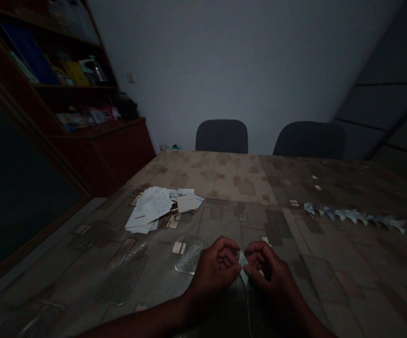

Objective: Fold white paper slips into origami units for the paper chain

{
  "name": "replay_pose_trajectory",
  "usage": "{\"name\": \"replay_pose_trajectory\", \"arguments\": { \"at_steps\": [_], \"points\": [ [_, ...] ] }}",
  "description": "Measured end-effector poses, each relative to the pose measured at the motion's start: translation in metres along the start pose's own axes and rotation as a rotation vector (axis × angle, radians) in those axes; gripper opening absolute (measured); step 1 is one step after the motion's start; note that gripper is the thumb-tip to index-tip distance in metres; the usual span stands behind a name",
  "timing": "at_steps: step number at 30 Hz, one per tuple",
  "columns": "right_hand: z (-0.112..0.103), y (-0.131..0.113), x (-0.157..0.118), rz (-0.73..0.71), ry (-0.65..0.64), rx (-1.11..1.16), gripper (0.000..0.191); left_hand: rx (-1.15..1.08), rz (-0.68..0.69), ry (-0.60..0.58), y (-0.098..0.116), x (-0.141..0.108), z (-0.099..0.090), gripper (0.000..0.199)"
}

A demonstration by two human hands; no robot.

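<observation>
Between my two hands is a small folded piece of pale paper (243,264), narrow and pointed at the top. My left hand (221,263) pinches its left edge between thumb and fingers. On the other edge my right hand (265,267) has a similar pinch, thumb against curled fingers. Both hands are just above the near edge of the table. A pile of loose paper sheets (154,206), some with printed text, lies ahead to the left. Off to the right, several folded paper pieces (353,216) sit in a row.
A patterned cloth covers the table (231,180). Two dark chairs, a left one (222,136) and a right one (309,138), stand at the far side by the wall. At the left is a wooden cabinet (119,145) with filled shelves. The room is dim.
</observation>
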State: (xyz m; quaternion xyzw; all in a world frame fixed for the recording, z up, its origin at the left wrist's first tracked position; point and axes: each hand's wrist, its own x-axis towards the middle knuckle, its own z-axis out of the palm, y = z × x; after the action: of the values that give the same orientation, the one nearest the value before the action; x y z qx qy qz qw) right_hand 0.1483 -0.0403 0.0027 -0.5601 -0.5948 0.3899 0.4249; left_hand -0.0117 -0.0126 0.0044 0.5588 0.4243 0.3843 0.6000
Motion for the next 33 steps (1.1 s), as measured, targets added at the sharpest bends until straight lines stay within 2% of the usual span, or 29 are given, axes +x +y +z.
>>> {"name": "replay_pose_trajectory", "arguments": {
  "at_steps": [6, 9, 11, 17, 21, 26, 30, 33],
  "points": [
    [-0.003, 0.004, 0.001, 0.028, -0.013, 0.038, 0.018, 0.041, 0.041, -0.033, 0.006, 0.003, -0.007, 0.031],
    [-0.004, 0.008, 0.000, 0.020, -0.026, 0.056, 0.019, 0.013, 0.067, -0.008, 0.009, 0.006, -0.012, 0.032],
    [-0.003, 0.009, 0.000, 0.022, -0.018, 0.076, 0.019, -0.011, 0.057, -0.002, 0.008, 0.007, -0.013, 0.034],
    [0.002, 0.006, -0.003, 0.081, 0.027, 0.188, 0.026, -0.079, -0.024, -0.079, 0.005, 0.005, -0.006, 0.042],
    [0.002, 0.007, -0.005, 0.085, -0.005, 0.183, 0.027, -0.097, -0.032, -0.064, 0.004, 0.003, -0.005, 0.039],
    [-0.001, 0.007, -0.004, 0.116, -0.007, 0.307, 0.030, -0.204, -0.038, -0.126, 0.003, 0.006, -0.008, 0.044],
    [-0.003, 0.007, -0.001, 0.147, 0.005, 0.398, 0.033, -0.253, -0.052, -0.119, 0.004, 0.009, -0.010, 0.048],
    [-0.004, 0.007, -0.001, 0.143, 0.002, 0.386, 0.031, -0.300, -0.037, -0.089, 0.005, 0.010, -0.012, 0.048]
  ]
}}
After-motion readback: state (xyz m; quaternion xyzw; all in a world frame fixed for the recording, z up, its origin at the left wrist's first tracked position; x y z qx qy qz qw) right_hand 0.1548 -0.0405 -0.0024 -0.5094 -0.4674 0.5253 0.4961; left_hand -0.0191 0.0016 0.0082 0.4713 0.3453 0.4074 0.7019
